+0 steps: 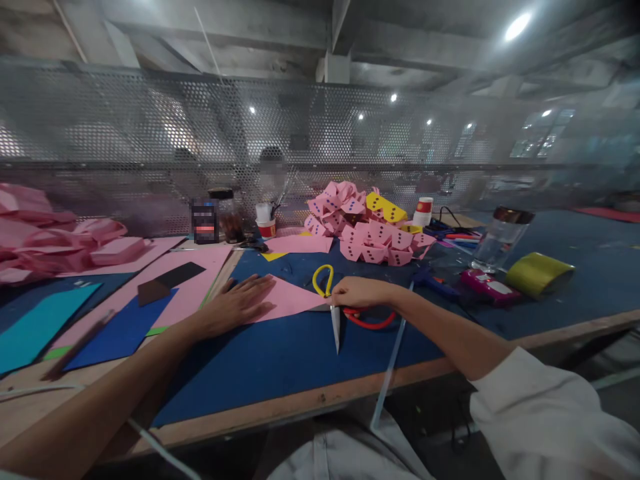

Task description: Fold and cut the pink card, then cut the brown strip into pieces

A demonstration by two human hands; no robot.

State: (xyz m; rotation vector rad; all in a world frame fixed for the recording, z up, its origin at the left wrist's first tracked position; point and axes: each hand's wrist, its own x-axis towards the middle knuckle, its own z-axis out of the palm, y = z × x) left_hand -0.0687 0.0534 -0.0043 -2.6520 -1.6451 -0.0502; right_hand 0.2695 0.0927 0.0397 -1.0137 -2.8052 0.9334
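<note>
My left hand (243,305) lies flat with fingers stretched out on a pointed piece of pink paper (287,297) on the blue mat (260,373). At the paper's tip, my right hand (364,292) is closed around the middle of a pair of scissors (336,332), palm down. The scissors are spread wide: a yellow loop stands beyond the fingers, a red loop shows below the hand, and one blade points toward me. Another blade lies along the paper's tip, partly covered. The fingertips are partly hidden, so whether they also touch the paper I cannot tell.
Folded pink paper pieces with dots (370,227) are heaped behind my hands. Blue card (123,333) and turquoise card (50,327) lie left. A blue glue gun (434,283), a magenta tool (487,285), a yellow roll (540,275) and a clear jar (501,240) stand right.
</note>
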